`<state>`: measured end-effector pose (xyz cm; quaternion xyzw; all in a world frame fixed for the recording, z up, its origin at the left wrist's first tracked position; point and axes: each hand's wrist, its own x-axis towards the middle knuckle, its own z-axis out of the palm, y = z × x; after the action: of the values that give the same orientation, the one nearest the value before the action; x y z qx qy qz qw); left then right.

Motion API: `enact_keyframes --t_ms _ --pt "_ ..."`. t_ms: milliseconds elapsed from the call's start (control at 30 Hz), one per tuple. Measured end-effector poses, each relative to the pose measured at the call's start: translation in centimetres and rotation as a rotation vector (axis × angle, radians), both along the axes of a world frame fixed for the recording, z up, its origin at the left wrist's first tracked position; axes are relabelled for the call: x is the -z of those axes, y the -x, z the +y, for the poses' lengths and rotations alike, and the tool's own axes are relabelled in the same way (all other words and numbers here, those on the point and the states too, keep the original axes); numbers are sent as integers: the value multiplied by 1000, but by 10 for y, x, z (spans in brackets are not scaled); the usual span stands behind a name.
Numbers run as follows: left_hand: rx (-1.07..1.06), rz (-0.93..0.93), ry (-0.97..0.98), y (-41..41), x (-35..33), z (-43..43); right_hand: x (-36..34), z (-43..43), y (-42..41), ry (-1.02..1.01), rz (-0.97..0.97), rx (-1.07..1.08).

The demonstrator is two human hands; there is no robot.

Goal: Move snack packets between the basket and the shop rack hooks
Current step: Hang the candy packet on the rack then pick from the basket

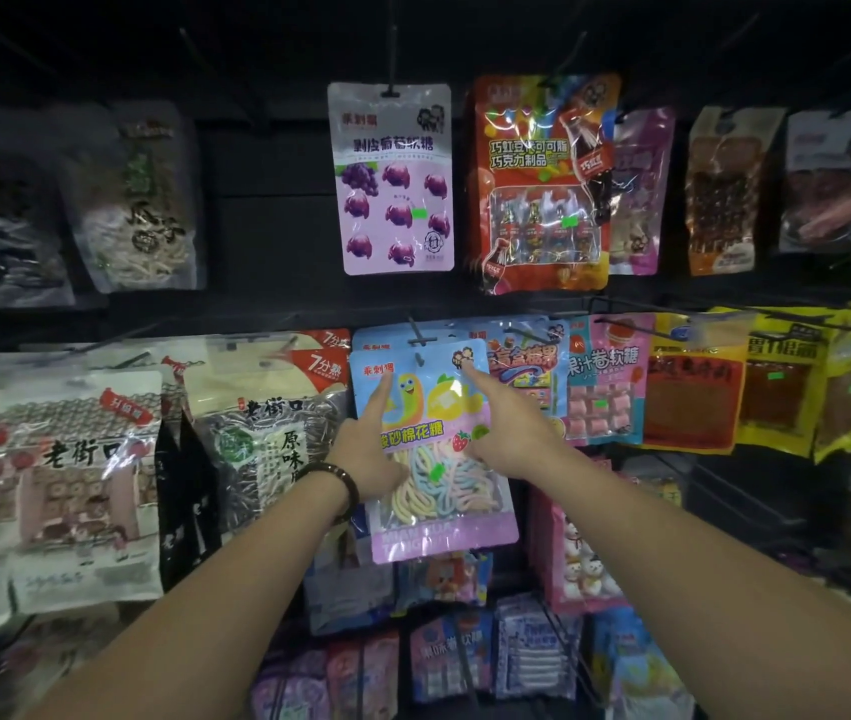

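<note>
A blue and lilac marshmallow-rope packet (pixel 434 491) hangs at the middle of the rack, its hole at a black hook (pixel 417 336). My left hand (pixel 369 452) grips its left edge, forefinger stretched up across the front. My right hand (pixel 509 433) grips its right edge, forefinger pointing up at the top corner. More of the same packets hang behind it. No basket is in view.
A purple grape-gummy packet (pixel 395 179) and a red cola-candy packet (pixel 537 184) hang on the row above. Sunflower-seed bags (pixel 262 423) hang to the left, pink and yellow packets (pixel 605 381) to the right. Further packets fill the lower hooks.
</note>
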<state>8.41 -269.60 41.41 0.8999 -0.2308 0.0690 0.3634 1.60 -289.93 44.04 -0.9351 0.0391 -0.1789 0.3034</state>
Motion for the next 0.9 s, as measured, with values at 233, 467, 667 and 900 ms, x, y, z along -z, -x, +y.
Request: enact_keyframes --t_ms 233,467,667,900 --pt "-70 -25 19 -11 22 -6 26 -10 -15 135 99 -17" --pt "-47 13 0 27 54 3 71 -18 22 147 104 -48" --pt "8 -36 34 105 136 10 165 -4 95 70 -20 -36" --pt "112 234 -216 161 307 37 319 24 170 -24 301 -26"
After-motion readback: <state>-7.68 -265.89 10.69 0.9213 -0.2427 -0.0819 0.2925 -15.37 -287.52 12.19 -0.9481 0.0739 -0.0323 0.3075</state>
